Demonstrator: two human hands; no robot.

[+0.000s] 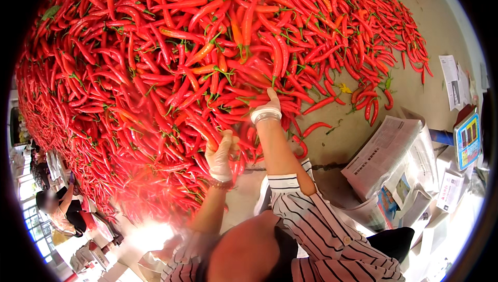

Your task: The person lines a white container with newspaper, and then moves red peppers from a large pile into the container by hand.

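A huge heap of red chili peppers (155, 76) with green stems spreads before me, a few of them orange. My left hand (222, 155), in a thin pale glove with a beaded bracelet at the wrist, is closed around some red chilies (208, 132) at the heap's near edge. Farther right, my right hand (269, 105), also gloved, reaches in among the chilies with its thumb raised. Its fingers are hidden among the pods and stems, so whether they grip any cannot be told.
Right of me stands a container lined with newspaper (383, 153), with a blue-framed device or sign (467, 141) beyond it. Loose chilies (317, 128) lie on the floor near my right forearm. A person (64, 210) is at the heap's far left, near boxes (89, 256).
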